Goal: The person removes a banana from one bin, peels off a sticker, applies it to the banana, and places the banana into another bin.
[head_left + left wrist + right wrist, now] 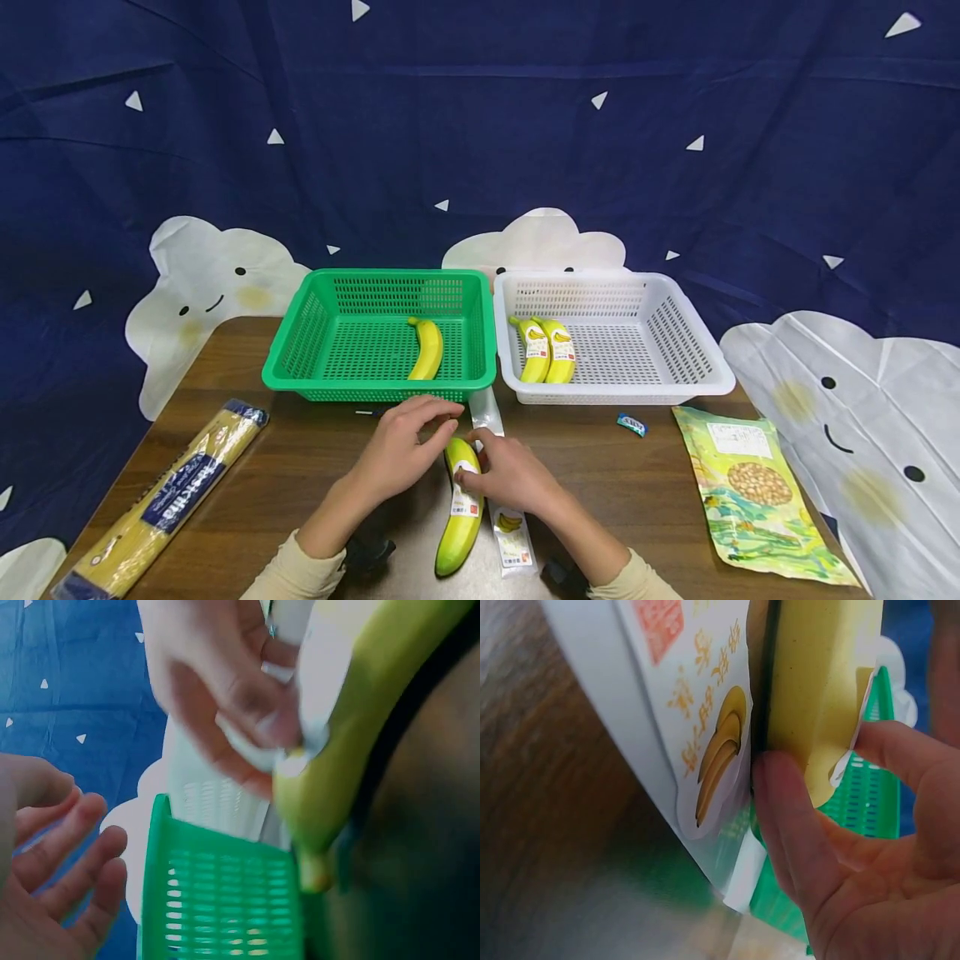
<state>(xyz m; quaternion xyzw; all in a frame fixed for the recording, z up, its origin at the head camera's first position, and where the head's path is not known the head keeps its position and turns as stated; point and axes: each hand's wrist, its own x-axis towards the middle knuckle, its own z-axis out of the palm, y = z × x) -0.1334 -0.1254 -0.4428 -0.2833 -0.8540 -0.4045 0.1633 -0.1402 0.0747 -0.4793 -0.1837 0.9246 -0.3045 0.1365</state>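
A yellow-green banana (456, 546) lies lengthwise on the table between the two hands, with a white banana-print sticker (464, 493) on its upper side. My right hand (513, 473) is at its stem half: the thumb presses the sticker's edge, while the fingertips (784, 776) rest against the banana's side. Left of the stem, my left hand (407, 447) hovers with loosely bent fingers and holds nothing. In the left wrist view that hand (56, 862) stands apart from the banana. Beside the fruit runs a strip of stickers (514, 546), partly hidden by the right hand.
A green basket (375, 395) with one unlabelled banana (427, 350) stands at the back left. Adjoining it is a white basket (622, 389) with two stickered bananas (561, 354). A spaghetti pack (168, 500) lies left; a small blue packet (632, 424) and green bag (761, 492) lie right.
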